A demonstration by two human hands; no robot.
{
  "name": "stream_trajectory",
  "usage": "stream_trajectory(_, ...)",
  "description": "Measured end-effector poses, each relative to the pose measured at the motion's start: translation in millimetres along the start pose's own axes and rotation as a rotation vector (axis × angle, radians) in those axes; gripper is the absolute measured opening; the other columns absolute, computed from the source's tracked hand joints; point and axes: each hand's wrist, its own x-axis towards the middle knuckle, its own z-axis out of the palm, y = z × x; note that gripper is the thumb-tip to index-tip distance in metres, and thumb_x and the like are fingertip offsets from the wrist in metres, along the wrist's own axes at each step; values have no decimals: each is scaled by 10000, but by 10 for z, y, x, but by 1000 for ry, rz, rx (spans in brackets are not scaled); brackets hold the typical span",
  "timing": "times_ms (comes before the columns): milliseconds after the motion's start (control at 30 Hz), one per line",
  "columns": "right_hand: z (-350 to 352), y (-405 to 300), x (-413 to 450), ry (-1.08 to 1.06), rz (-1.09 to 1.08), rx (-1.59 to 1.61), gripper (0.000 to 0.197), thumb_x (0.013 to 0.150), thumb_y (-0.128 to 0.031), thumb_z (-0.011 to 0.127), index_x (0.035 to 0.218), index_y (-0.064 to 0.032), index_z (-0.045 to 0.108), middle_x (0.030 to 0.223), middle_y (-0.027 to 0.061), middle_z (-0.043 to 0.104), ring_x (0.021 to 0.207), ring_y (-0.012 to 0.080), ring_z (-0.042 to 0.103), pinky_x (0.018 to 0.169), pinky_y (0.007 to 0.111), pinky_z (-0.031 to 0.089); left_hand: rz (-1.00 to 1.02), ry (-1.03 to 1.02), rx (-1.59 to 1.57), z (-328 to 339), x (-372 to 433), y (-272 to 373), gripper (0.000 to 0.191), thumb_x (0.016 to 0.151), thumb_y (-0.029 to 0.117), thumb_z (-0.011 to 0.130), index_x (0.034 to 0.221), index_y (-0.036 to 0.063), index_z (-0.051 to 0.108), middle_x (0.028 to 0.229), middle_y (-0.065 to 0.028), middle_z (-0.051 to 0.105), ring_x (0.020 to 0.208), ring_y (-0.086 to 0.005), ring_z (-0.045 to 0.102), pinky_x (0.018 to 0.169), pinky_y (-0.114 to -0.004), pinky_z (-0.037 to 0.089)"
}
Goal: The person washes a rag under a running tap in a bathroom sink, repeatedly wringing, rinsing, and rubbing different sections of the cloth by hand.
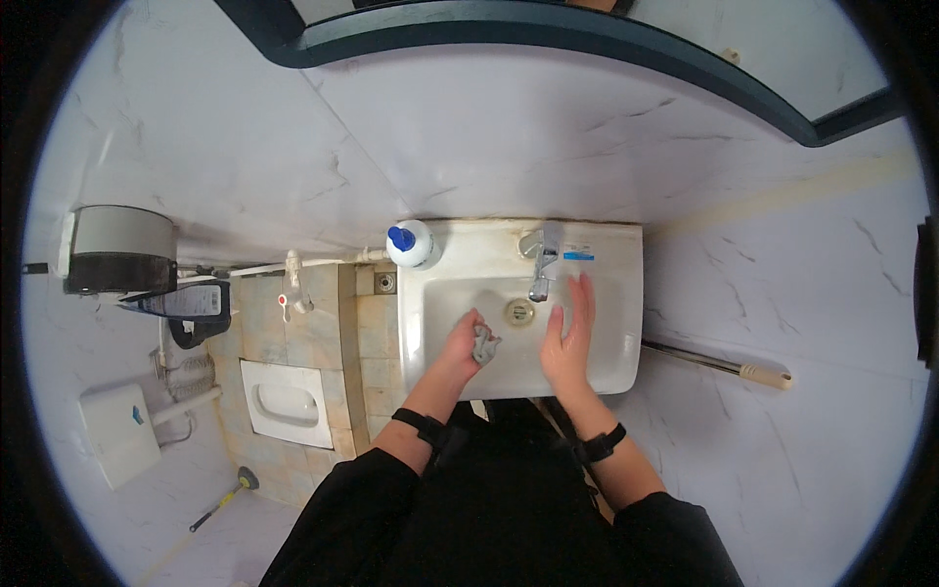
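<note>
A white ceramic washbasin [455, 293] lies before me. Over its left part, my left hand [463, 343] grips a crumpled grey cloth [484, 345]. My right hand [572, 337] is over the right part of the bowl, holding nothing, with the thumb and fingers apart. Its fingertips reach up beside the chrome faucet [541, 268], whose spout points down toward the drain [519, 312]. Whether water runs from the spout, I cannot tell.
A white bottle with a blue pump [411, 243] stands on the basin's back left corner. A dark-framed mirror [513, 33] hangs above. Leftward are a wall tap [292, 293], a squat toilet [287, 403] and a plunger [224, 499]. A metal pole [719, 362] leans at the right.
</note>
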Motion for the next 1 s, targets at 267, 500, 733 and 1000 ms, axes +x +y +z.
stream_trajectory(267, 312, -6, -543, -341, 1325, 1090, 572, 979, -555, 342, 1295, -99, 476, 1284, 103, 513, 1168, 280, 505, 929, 482, 436, 85, -45, 46, 391, -529, -102, 370, 1001, 403, 354, 1029, 107, 575, 924, -91, 598, 847, -257, 602, 773, -404, 508)
stream_trajectory(500, 314, 51, -351, -511, 1341, 1488, 454, 927, -547, 494, 1156, -168, 595, 1129, 38, 610, 1035, 188, 576, 871, 390, 452, 1157, 19, 1473, 488, -831, -192, 502, 744, 114, 747, 1208, 89, 557, 1283, -155, 499, 1148, -309, 483, 992, -434, 340)
stream_trajectory(733, 56, 217, -361, -662, 1093, 1341, 360, 907, -230, 631, 1237, -116, 544, 1198, 47, 599, 1015, 187, 597, 840, 333, 473, 913, 131, 1542, 579, -942, -97, 819, 644, 342, 814, 1334, 130, 426, 1384, -151, 398, 1278, -334, 364, 1049, -495, 229)
stream_trajectory(1000, -54, 586, -152, -555, 836, 458, 278, 907, -251, 624, 1031, -2, 609, 759, 26, 631, 636, 101, 557, 495, 266, 459, 838, 5, 1540, 209, -803, -222, 603, 707, 308, 790, 1210, 111, 520, 1278, -130, 510, 1226, -313, 452, 1042, -447, 320)
